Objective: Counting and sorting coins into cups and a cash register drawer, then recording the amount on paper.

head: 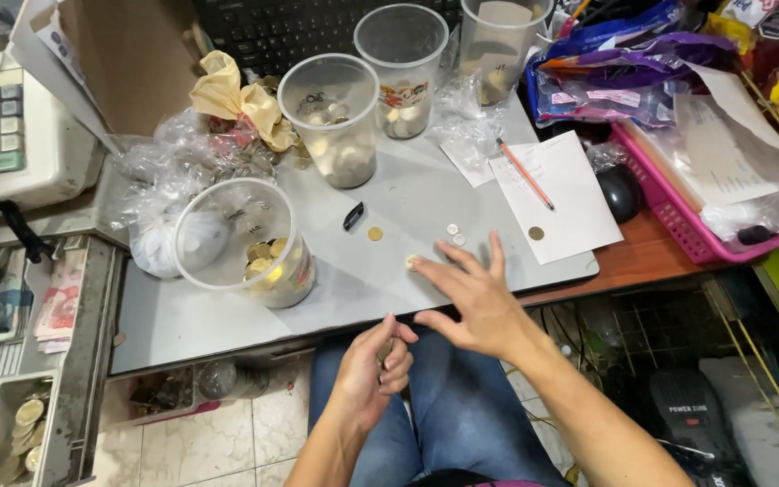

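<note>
Grey tabletop point(389, 289) bears scattered coins. Right hand point(472, 302) flat, fingers spread, index tip on small coin point(411, 261) near table's front edge. Left hand point(373, 368) below edge, fingers curled together, contents hidden. Plastic cup point(243, 243) of gold coins just left.

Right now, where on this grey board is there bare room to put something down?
Bare grey board along the near edge, left of the right hand. Another patch between the black clip and white paper. Crowded at the back: plastic cups, crumpled bags.

Grey cash register point(11, 126) far left, open drawer point(20, 397) below; pink plastic basket point(687, 216) right; black computer mouse point(622, 191) beside white paper sheet point(565, 189) with orange pencil point(525, 173).
</note>
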